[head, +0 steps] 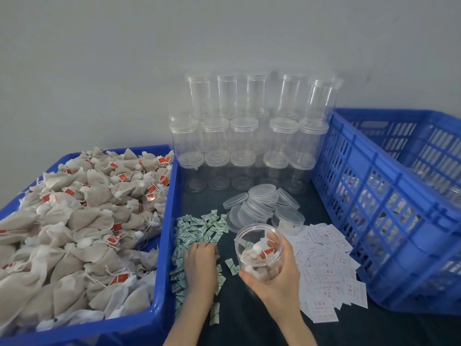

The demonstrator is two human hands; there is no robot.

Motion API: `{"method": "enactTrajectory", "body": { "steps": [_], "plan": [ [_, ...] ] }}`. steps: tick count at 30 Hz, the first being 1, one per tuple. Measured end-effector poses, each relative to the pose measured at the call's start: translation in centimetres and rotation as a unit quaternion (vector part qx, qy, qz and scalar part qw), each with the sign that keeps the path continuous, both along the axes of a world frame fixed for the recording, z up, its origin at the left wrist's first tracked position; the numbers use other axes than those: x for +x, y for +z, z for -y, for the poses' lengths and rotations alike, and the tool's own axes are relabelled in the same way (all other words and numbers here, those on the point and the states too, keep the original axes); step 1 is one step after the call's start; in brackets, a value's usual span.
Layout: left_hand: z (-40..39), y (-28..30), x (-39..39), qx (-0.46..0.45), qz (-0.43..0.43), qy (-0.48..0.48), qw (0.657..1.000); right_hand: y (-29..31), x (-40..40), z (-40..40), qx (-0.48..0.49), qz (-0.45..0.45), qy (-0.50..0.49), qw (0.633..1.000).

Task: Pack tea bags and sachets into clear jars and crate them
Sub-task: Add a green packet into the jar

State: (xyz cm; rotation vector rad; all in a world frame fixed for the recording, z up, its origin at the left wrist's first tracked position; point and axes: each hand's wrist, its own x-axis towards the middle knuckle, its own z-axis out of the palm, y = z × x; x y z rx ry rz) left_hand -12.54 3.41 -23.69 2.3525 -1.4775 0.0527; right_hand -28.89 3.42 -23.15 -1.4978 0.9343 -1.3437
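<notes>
My right hand (277,273) grips an open clear jar (258,243) holding several tea bags with red tags, tilted toward me above the dark table. My left hand (200,260) lies on the pile of small green-printed sachets (199,228), fingers curled down onto them; whether it pinches one is hidden. A blue bin (164,245) on the left is heaped with tea bags (87,216). White sachets with red print (326,265) are spread to the right of the jar.
Stacked clear lidded jars (249,136) stand against the wall. Loose clear lids (262,206) lie in front of them. A blue slatted crate (389,208) sits at the right with some jars inside.
</notes>
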Motion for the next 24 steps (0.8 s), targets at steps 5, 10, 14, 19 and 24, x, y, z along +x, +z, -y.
{"method": "enactTrajectory", "body": {
  "steps": [5, 10, 14, 19, 24],
  "plan": [
    [-0.4, 0.9, -0.4, -0.083, -0.028, -0.001, 0.996, -0.5, 0.1, 0.0, 0.001, -0.023, -0.001, 1.000],
    [-0.6, 3.3, -1.2, -0.201, -0.028, -0.028, 0.979, -0.7, -0.2, 0.0, 0.003, -0.029, -0.010, 1.000],
    [-0.8, 5.4, -1.7, -0.258, -0.085, -0.013, 0.962, -1.2, -0.3, 0.1, 0.027, -0.041, -0.014, 0.999],
    [-1.1, 7.5, -2.2, -0.279, -0.125, 0.005, 0.952, -1.1, -0.2, 0.1, 0.008, -0.032, -0.019, 0.999],
    [-1.3, 9.3, -2.6, -0.280, -0.339, -0.023, 0.898, -1.3, -0.4, 0.0, -0.040, -0.072, 0.028, 0.996]
  ]
}}
